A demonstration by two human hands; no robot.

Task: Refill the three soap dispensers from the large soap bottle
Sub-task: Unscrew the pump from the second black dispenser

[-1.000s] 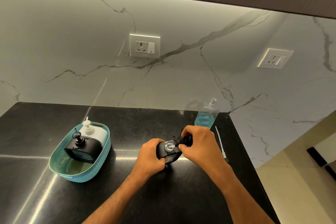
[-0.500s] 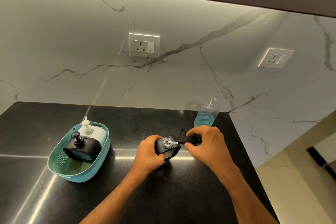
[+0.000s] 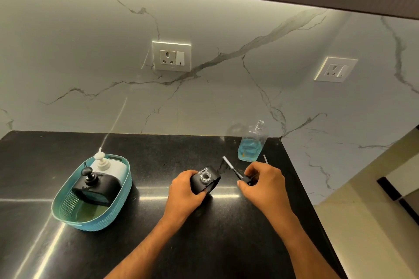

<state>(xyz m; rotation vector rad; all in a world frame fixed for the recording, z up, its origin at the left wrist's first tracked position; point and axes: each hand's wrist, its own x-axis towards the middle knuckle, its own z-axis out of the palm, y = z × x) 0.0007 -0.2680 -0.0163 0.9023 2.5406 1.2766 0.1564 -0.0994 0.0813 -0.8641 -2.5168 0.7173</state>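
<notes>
My left hand (image 3: pixel 184 190) grips a small black soap dispenser (image 3: pixel 205 180) standing on the black counter, its round neck open and uncovered. My right hand (image 3: pixel 264 182) holds the black pump head (image 3: pixel 246 179) just to the right of it, and the pump's thin tube (image 3: pixel 230 166) points up and left, clear of the dispenser. The large clear soap bottle (image 3: pixel 250 142), uncapped and about a third full of blue liquid, stands behind by the wall. A second black dispenser (image 3: pixel 96 184) and a white one (image 3: pixel 108 166) sit in a teal basket (image 3: pixel 90 219) at left.
A thin white tube (image 3: pixel 265 159) lies on the counter right of the bottle. The counter (image 3: pixel 158 244) ends in an edge at the right, with a drop to the floor. Marble walls with two sockets rise behind, and dark cabinets hang overhead.
My right hand has pulled the pump head and its tube out of the black dispenser and moved it to the right. The dispenser's neck now shows open.
</notes>
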